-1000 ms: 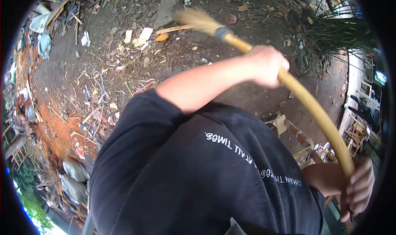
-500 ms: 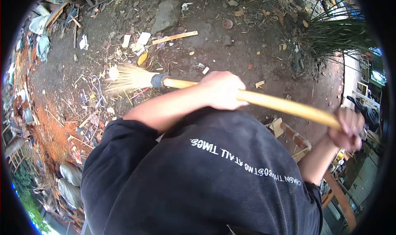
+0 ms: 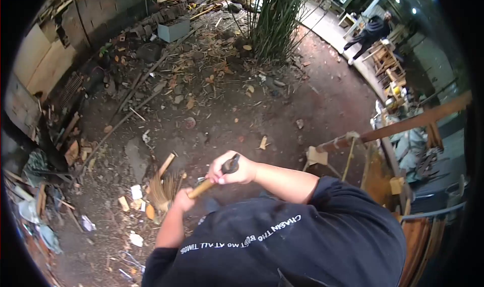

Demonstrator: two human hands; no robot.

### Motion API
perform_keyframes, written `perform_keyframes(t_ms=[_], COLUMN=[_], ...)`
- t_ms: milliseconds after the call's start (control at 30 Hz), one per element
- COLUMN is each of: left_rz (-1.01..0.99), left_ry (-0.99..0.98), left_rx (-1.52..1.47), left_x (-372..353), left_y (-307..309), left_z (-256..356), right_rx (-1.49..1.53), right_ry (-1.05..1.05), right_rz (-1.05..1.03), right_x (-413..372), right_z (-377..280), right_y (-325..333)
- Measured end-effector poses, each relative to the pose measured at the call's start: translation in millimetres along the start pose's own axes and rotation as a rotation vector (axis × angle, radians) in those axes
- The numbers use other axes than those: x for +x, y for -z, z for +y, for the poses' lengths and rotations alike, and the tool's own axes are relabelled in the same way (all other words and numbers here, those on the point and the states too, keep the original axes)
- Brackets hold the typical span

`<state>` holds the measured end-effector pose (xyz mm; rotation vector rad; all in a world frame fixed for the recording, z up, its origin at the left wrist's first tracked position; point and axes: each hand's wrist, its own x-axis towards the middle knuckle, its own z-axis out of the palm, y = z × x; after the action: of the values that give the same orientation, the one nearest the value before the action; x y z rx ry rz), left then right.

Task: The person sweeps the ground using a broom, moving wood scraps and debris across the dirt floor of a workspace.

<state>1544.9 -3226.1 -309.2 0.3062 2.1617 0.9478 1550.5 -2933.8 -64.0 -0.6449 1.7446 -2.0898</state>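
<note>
I hold a broom, its yellow handle slanting across in front of my dark shirt. My left hand is closed around the lower part of the handle, near the bristles. Closer to the camera, my right hand wraps the top end, whose dark tip sticks out above the fingers. The pale fan of bristles is down at the ground beside wood scraps, a yellow leaf and a white scrap. Part of the broom's neck is hidden behind my left hand.
Dirt ground with dry leaves and litter spreads ahead. A tall grassy plant and a grey box stand farther off. A wooden frame and a long plank are at the right. Another person is at the upper right.
My view has swung toward the right. The broom handle has gone from stretching wide across my body to pointing up toward me, and my hands have come closer together, still gripping it.
</note>
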Motion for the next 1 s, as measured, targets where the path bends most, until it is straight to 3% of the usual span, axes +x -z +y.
perform_keyframes(t_ms=[33,67,100,133,267,333,433,467,500,533,567,633,700,733,767,833,867,900,1000], left_rz=[0.004,-0.063,-0.105,-0.090,-0.204,-0.159,-0.005,0.102,0.061,0.144,0.070,0.067,0.084,0.034,0.036,-0.038,-0.085,-0.241,-0.295], left_ry=[-0.043,-0.006,0.076,-0.014,0.161,0.106,-0.139,-0.487,-0.502,-0.595,-0.556,-0.805,-0.872,-0.813,-0.776,-0.796,-0.691,-0.472,-0.240], left_rx=[0.064,0.203,0.161,0.356,0.250,0.264,0.185,0.451,0.487,0.470,0.471,0.132,0.042,-0.033,-0.067,0.053,0.153,0.209,0.241], left_x=[-6,-28,-41,-35,-93,-113,-114,-113,-99,-87,-91,-68,-32,-10,11,68,70,54,3], left_y=[-7,14,26,22,32,21,-8,-20,-38,-59,-69,-108,-161,-187,-211,-262,-277,-281,-275], left_z=[-24,0,20,5,95,146,219,260,281,299,344,374,381,378,366,303,274,252,200], right_rx=[0.091,0.159,0.216,0.270,0.452,0.436,0.363,0.296,0.315,0.187,0.141,-0.057,-0.268,-0.400,-0.558,-0.412,-0.200,-0.128,0.051], right_ry=[-0.011,-0.013,0.004,0.030,-0.055,0.006,0.229,0.349,0.519,0.658,0.724,0.733,0.702,0.544,0.465,0.310,0.276,0.237,0.066], right_rz=[0.037,0.073,0.119,0.163,0.332,0.319,0.347,0.327,0.259,0.185,0.103,-0.178,-0.408,-0.423,-0.292,-0.061,0.128,0.232,0.352], right_x=[-13,-24,-35,-46,-100,-130,-175,-195,-211,-234,-248,-277,-295,-301,-305,-321,-335,-350,-393], right_z=[12,18,18,19,13,-33,-114,-151,-184,-211,-236,-276,-285,-280,-260,-185,-139,-96,-44], right_y=[2,8,13,20,83,95,104,100,96,92,97,85,65,58,50,47,61,79,86])
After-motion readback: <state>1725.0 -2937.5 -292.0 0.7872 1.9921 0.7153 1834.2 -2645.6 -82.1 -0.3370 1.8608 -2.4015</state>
